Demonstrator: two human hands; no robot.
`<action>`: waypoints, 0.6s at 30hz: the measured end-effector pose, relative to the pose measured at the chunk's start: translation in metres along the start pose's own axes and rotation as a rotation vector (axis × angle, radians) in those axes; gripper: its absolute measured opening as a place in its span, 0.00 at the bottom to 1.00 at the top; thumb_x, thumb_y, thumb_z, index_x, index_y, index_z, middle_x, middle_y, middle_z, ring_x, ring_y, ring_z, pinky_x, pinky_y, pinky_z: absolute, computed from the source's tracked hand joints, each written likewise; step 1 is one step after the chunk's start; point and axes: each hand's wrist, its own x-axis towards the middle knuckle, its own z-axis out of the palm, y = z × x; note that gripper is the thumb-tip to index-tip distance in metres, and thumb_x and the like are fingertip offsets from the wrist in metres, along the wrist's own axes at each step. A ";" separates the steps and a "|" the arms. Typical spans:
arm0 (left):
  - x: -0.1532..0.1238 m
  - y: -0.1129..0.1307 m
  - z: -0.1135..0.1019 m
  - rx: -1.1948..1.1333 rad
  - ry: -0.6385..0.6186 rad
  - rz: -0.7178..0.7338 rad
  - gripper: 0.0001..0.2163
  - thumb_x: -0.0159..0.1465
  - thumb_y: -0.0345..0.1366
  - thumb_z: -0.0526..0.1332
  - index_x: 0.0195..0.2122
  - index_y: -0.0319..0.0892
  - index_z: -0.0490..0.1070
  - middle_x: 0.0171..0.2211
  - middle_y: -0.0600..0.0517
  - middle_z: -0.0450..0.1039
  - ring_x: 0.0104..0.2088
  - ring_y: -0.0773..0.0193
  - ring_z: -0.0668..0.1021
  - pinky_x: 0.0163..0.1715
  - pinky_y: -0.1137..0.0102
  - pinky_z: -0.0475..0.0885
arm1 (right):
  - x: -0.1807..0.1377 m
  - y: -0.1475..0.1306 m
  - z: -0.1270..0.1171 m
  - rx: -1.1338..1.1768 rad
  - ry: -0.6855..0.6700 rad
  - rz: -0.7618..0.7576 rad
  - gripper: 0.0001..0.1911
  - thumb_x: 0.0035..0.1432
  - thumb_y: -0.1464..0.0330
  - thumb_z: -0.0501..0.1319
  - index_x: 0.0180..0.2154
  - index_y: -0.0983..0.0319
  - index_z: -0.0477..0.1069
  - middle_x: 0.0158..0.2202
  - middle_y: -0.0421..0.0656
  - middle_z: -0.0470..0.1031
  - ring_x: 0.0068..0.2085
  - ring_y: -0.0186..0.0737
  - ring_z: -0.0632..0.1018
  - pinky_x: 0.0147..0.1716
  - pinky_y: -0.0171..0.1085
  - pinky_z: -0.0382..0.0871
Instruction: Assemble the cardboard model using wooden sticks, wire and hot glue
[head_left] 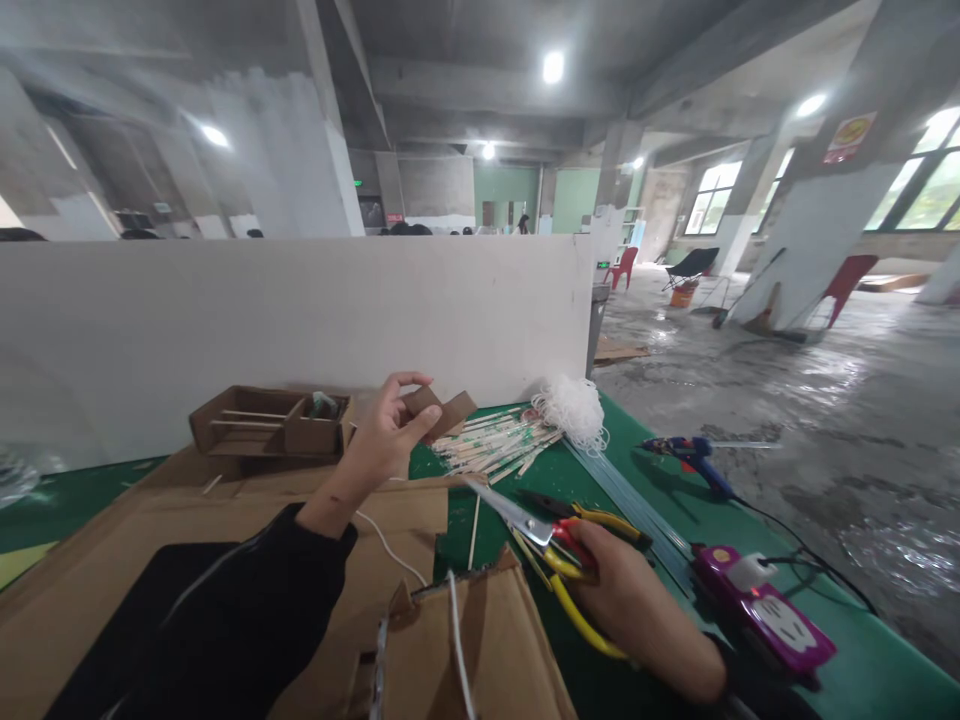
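Two hands show on my screen as I watch from far away. The left hand (pixel 386 435) is lifted above the green table (pixel 885 670). Its thumb and fingers are pinched shut on a small folded bit of brown card (pixel 441 410). The right hand (pixel 626 595) lies low on the table, with its fingers curled around the yellow and red handles of the scissors (pixel 541 535). I can see the shiny blades point away to the left, a little apart. A second tool (pixel 600 517) with dark and yellow handles lies just beside the scissors. Behind them is a pile of thin sticks (pixel 499 440), and a heap of white string (pixel 574 408) touches it. A blue glue gun (pixel 690 453) and a purple plug box (pixel 772 620) lie to the right. A brown card tray (pixel 255 425) sits by the white wall board (pixel 300 310).
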 end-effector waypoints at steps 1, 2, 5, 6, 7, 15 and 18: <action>-0.001 0.001 0.002 -0.007 0.013 0.005 0.22 0.64 0.40 0.69 0.54 0.43 0.63 0.29 0.58 0.76 0.26 0.65 0.82 0.26 0.73 0.77 | 0.005 -0.005 -0.007 0.074 0.041 0.015 0.05 0.59 0.71 0.62 0.40 0.61 0.72 0.37 0.44 0.77 0.39 0.47 0.77 0.42 0.43 0.70; -0.001 0.002 0.004 -0.015 0.024 0.010 0.22 0.64 0.41 0.69 0.54 0.43 0.62 0.30 0.57 0.77 0.26 0.64 0.82 0.26 0.73 0.77 | 0.009 -0.010 -0.013 0.147 0.066 0.026 0.06 0.61 0.65 0.63 0.37 0.60 0.69 0.33 0.41 0.74 0.35 0.44 0.74 0.38 0.41 0.69; -0.005 0.006 0.011 -0.038 0.030 0.030 0.22 0.65 0.41 0.68 0.56 0.44 0.61 0.32 0.56 0.77 0.27 0.63 0.84 0.24 0.73 0.78 | 0.019 -0.027 -0.029 0.399 0.074 -0.014 0.19 0.62 0.51 0.64 0.35 0.58 0.64 0.31 0.36 0.65 0.32 0.39 0.68 0.33 0.38 0.64; -0.007 0.007 0.014 -0.046 0.021 0.037 0.22 0.65 0.41 0.68 0.56 0.44 0.61 0.33 0.56 0.76 0.27 0.63 0.84 0.25 0.72 0.79 | 0.019 -0.031 -0.031 0.477 0.064 -0.051 0.20 0.63 0.48 0.64 0.37 0.58 0.64 0.32 0.36 0.65 0.34 0.39 0.68 0.34 0.38 0.65; -0.009 0.009 0.017 -0.053 0.010 0.043 0.22 0.65 0.41 0.68 0.56 0.44 0.61 0.33 0.56 0.76 0.27 0.63 0.84 0.26 0.71 0.80 | 0.018 -0.035 -0.033 0.533 0.040 -0.094 0.21 0.64 0.47 0.63 0.40 0.58 0.65 0.35 0.37 0.66 0.35 0.40 0.69 0.36 0.39 0.66; -0.022 0.025 0.032 -0.106 -0.061 0.103 0.24 0.66 0.35 0.68 0.60 0.44 0.62 0.40 0.53 0.77 0.36 0.64 0.84 0.38 0.68 0.85 | 0.007 -0.028 -0.003 0.683 -0.160 -0.156 0.29 0.65 0.41 0.61 0.51 0.57 0.62 0.40 0.40 0.64 0.39 0.42 0.67 0.40 0.40 0.67; -0.025 0.027 0.036 -0.122 -0.095 0.116 0.24 0.66 0.33 0.67 0.61 0.45 0.62 0.42 0.53 0.76 0.38 0.65 0.84 0.41 0.70 0.85 | 0.008 -0.022 0.008 0.727 -0.156 -0.147 0.30 0.65 0.40 0.61 0.50 0.58 0.63 0.37 0.37 0.61 0.36 0.39 0.63 0.38 0.40 0.63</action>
